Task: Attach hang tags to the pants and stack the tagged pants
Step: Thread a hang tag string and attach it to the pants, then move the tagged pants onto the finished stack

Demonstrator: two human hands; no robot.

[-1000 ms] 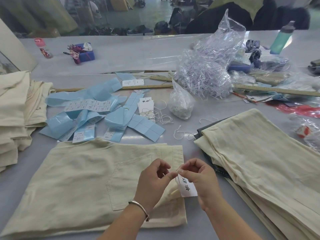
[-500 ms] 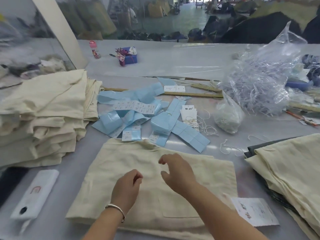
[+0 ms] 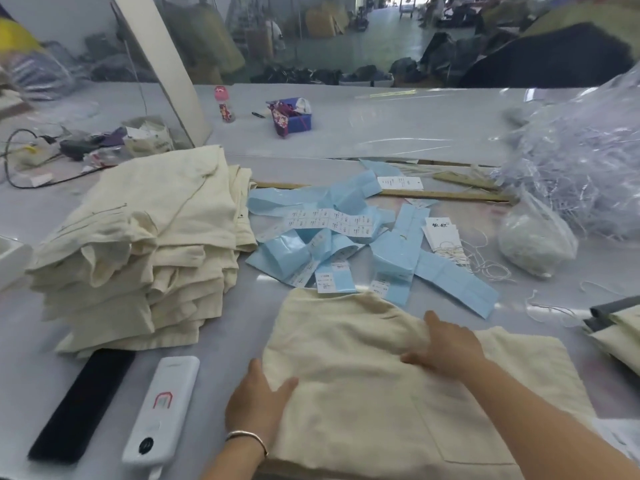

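A folded pair of cream pants [image 3: 363, 368] lies on the table in front of me. My left hand [image 3: 258, 401] grips its left edge, thumb on top and fingers under the cloth. My right hand [image 3: 446, 344] holds a raised fold on the upper right part of the same pants. A tall stack of folded cream pants [image 3: 145, 251] stands at the left. White hang tags with string [image 3: 445, 237] lie past the pants, beside loose blue label strips [image 3: 332, 237]. The tag on this pair is out of sight.
A white power bank [image 3: 162, 410] and a dark flat case [image 3: 83, 403] lie at the near left. A wooden ruler [image 3: 443, 195], a small bag of strings [image 3: 535, 244] and a big plastic bag [image 3: 585, 168] sit at the right. More cream pants [image 3: 620, 329] show at the right edge.
My hands let go of the hang tag and came down on the pants. The left now grips the left edge, the right a fold. My view swung left toward the stack.
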